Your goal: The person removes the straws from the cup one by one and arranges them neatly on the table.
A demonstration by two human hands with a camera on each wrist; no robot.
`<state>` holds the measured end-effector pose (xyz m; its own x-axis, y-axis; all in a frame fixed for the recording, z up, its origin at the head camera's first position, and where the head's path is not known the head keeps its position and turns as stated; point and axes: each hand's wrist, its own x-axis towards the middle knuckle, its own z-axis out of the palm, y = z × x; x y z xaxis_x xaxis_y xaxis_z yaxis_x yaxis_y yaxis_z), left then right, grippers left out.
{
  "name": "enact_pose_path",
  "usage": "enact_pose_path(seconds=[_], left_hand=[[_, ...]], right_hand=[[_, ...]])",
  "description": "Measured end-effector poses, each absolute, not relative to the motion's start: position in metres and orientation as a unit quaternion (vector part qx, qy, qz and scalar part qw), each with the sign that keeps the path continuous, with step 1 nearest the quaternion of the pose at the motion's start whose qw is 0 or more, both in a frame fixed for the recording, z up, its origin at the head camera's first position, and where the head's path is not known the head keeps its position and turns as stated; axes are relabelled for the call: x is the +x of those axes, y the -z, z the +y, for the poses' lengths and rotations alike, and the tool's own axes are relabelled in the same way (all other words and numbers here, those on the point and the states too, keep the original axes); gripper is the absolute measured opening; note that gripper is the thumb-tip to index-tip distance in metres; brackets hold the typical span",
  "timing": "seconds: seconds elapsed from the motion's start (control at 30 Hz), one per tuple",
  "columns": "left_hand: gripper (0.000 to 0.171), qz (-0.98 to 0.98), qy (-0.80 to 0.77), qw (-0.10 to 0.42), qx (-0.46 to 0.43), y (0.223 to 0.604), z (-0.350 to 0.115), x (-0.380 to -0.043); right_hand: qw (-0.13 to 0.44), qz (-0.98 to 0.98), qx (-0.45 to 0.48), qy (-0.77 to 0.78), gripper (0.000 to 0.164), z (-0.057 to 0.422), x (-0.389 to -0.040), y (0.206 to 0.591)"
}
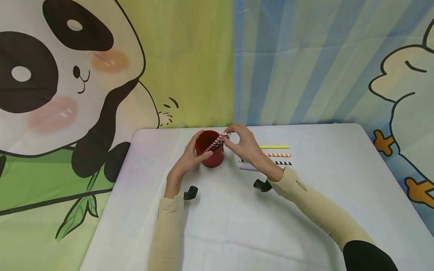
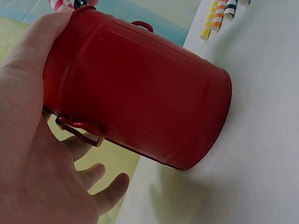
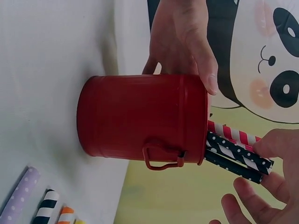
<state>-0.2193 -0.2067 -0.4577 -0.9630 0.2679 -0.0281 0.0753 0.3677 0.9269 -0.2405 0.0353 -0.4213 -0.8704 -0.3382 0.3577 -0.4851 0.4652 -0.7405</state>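
A small red metal bucket [image 1: 213, 162] with looped side handles stands upright near the table's back edge. My left hand [image 1: 187, 160] holds it from the left; in the left wrist view the thumb presses on its rim. Several paper straws [image 3: 233, 144], some red-and-white striped and others black with white dots or stripes, stick out of the bucket's mouth. At their upper ends, my right hand [image 1: 245, 145] pinches the bunch between thumb and fingers. Inside the bucket, their lower ends are hidden.
To the right on the white table [image 1: 322, 195] lie a yellow straw [image 1: 276, 147], an orange-striped straw [image 1: 280, 155], a black-striped straw [image 1: 284, 163] and a lilac dotted straw [image 3: 19, 193]. A printed panda curtain [image 1: 190, 56] hangs behind the table.
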Motion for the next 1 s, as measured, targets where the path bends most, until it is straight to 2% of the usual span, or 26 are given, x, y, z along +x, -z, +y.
enact_pose_path(seconds=[0.37,0.63,1.0], left_hand=[[0.087,0.826,-0.547,0.089,0.104,0.452,-0.205,-0.216],[0.088,0.827,-0.547,0.075,0.106,0.484,-0.211,-0.233],[0.084,0.832,-0.542,0.056,0.110,0.489,-0.211,-0.233]], right_hand=[[0.101,-0.843,0.244,-0.469,0.015,0.035,-0.240,0.421],[0.106,-0.833,0.232,-0.491,0.018,0.040,-0.235,0.410],[0.136,-0.821,0.237,-0.501,0.019,0.053,-0.231,0.392]])
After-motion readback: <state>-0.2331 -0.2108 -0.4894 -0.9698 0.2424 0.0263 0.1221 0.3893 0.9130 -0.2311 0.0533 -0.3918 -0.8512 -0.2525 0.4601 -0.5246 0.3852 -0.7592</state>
